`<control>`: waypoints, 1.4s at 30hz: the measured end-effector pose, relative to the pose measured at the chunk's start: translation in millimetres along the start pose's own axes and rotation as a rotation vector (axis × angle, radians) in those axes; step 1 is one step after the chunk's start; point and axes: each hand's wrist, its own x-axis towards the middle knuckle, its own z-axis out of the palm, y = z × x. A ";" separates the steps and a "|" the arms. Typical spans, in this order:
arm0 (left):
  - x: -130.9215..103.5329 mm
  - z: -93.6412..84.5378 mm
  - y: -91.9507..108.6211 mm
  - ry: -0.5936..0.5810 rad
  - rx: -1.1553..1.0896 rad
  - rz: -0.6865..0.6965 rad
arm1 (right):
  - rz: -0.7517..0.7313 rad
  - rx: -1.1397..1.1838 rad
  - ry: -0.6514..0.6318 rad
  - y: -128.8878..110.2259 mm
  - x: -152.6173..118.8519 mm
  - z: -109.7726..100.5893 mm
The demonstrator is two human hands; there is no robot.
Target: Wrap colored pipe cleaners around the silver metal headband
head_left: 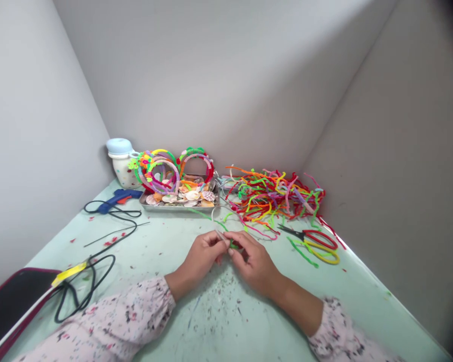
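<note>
My left hand (209, 247) is closed, thumb against fingers, on a thin pale strip (213, 215) whose curved end sticks up beyond the fingertips. I cannot make out whether it is a plain headband or a pipe cleaner. Against it, my right hand (251, 256) pinches a short green pipe cleaner (233, 245), mostly hidden by the fingers. Both hands meet low over the middle of the table. Just past them lies a large tangle of coloured pipe cleaners (272, 196). Scissors (315, 241) with red and yellow handles rest to the right, beside loose green pipe cleaners (302, 252).
A metal tray (181, 207) of seashells (192, 195) stands behind, with pipe-cleaner-wrapped headbands (162, 173) on it. At left are a white cup (123, 168), a blue glue gun (111, 200), its black cord (111, 259) and a dark case (18, 291). Walls enclose the table (226, 322).
</note>
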 end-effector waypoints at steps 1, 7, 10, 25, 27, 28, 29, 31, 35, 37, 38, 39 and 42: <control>0.0 -0.1 -1.0 0.007 -0.003 0.001 | -0.001 -0.022 0.011 0.1 -0.8 1.0; 0.6 -1.4 -4.6 0.017 0.026 0.013 | 0.078 -0.064 0.052 3.1 -4.4 3.2; 0.1 -1.0 -3.7 -0.012 0.024 0.039 | 0.110 0.021 0.041 2.2 -3.7 2.3; 0.6 -1.5 -4.4 0.017 0.021 0.030 | 0.162 0.111 0.126 2.4 -2.6 0.6; 0.0 -0.9 -5.2 -0.018 0.028 0.047 | 0.164 0.121 0.112 4.2 -2.0 -0.1; -0.4 -0.3 -5.6 -0.045 0.041 0.058 | 0.155 0.120 0.096 5.0 -1.5 -0.6; -0.7 0.3 -6.2 -0.067 0.058 0.083 | 0.138 0.110 0.076 5.6 -0.9 -1.0; -0.7 1.3 -8.0 -0.104 0.087 0.100 | 0.103 0.068 0.025 6.4 -0.3 -1.7; 0.6 1.8 -10.9 -0.071 0.105 0.095 | 0.116 -0.001 0.051 6.7 -0.7 -1.4; 0.7 1.6 -10.2 -0.031 0.090 0.069 | 0.132 -0.010 0.075 6.5 -1.0 -0.8; 0.4 1.4 -9.3 -0.009 0.081 0.052 | 0.139 -0.008 0.086 6.3 -1.0 -0.4; 0.1 1.2 -8.1 0.010 0.071 0.036 | 0.144 -0.005 0.097 6.0 -0.9 -0.1; -0.8 0.7 -4.4 0.041 0.040 0.019 | 0.145 -0.007 0.148 4.3 -0.9 0.6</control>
